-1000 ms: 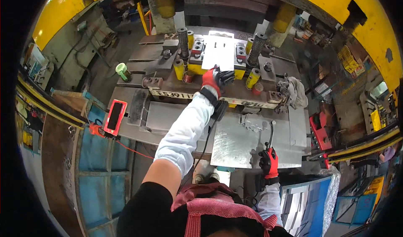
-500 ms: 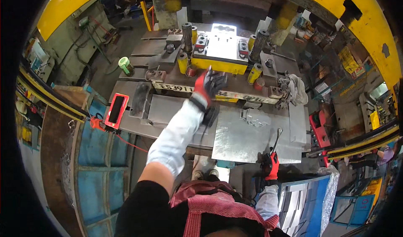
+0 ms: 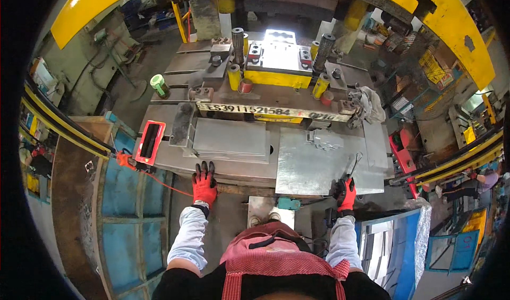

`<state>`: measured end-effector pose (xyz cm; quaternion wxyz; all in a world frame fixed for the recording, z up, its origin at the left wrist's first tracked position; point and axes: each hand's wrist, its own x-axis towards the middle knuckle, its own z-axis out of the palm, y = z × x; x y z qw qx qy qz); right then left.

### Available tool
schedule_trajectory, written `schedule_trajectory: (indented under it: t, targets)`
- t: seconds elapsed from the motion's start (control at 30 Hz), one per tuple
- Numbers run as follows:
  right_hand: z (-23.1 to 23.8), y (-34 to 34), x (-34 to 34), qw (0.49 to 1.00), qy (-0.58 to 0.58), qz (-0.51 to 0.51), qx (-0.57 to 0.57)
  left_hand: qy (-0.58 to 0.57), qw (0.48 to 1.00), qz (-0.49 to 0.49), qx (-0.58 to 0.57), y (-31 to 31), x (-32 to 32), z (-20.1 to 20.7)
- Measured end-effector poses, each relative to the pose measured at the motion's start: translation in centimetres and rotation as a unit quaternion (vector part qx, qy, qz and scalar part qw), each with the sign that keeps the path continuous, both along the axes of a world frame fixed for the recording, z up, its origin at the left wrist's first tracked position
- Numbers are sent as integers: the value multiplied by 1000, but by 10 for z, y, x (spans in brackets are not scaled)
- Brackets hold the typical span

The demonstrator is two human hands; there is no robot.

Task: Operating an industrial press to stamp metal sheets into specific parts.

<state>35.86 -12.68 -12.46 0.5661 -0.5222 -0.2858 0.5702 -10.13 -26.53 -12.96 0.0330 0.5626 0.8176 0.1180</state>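
My left hand [image 3: 204, 184], in a red and black glove, rests with its fingers stretched at the table's front edge, just before a stack of flat grey metal sheets [image 3: 231, 138]. Its palm holds nothing. My right hand [image 3: 345, 193], gloved alike, is closed round a slim metal tool [image 3: 356, 163] with a looped end; its exact kind I cannot make out. The tool lies over a wide shiny metal plate [image 3: 300, 170]. Several small cut metal pieces [image 3: 325, 139] sit on the plate's far side. Beyond stands a press die [image 3: 279, 78] with a yellow base and bright top.
Dark guide posts [image 3: 237, 45] and yellow cylinders [image 3: 234, 77] flank the die. A red-framed black object [image 3: 151, 142] lies at left, a green-capped bottle [image 3: 159, 86] behind it. Grey rags [image 3: 369, 106] hang at right. Yellow-black bars [image 3: 69, 125] slope along both sides.
My left hand has come back from in front of the die to the table's front edge, and the metal sheets now show fully. My right hand keeps hold of the tool, nearly in place.
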Motion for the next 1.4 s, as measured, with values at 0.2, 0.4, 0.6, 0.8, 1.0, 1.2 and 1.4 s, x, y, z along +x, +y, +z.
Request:
schedule_trajectory:
  t: [0.2,0.4,0.6,0.8,1.0,1.2,1.4]
  targets:
    - [-3,3,8,995,-96,18,18,-3,1000,-9,14,3,-5,-11]
    - [-35,6,24,995,-94,4,16,2,1000,-18,11,2,-8,-12]
    - [1,-1,1,999,-43,-17,1,-14,999,-13,27,1,-7,-7]
    - [-6,1,5,999,-31,-21,8,-13,1000,-3,7,0,-5,-8]
    - [-32,7,14,989,-141,-22,37,-1,1000,-10,13,0,-5,-3]
    - [-7,-3,5,989,-145,-25,25,-1,1000,-11,7,1,-5,-5]
    - [6,-5,-1,976,-214,-24,44,12,1000,-12,-6,2,-10,-15]
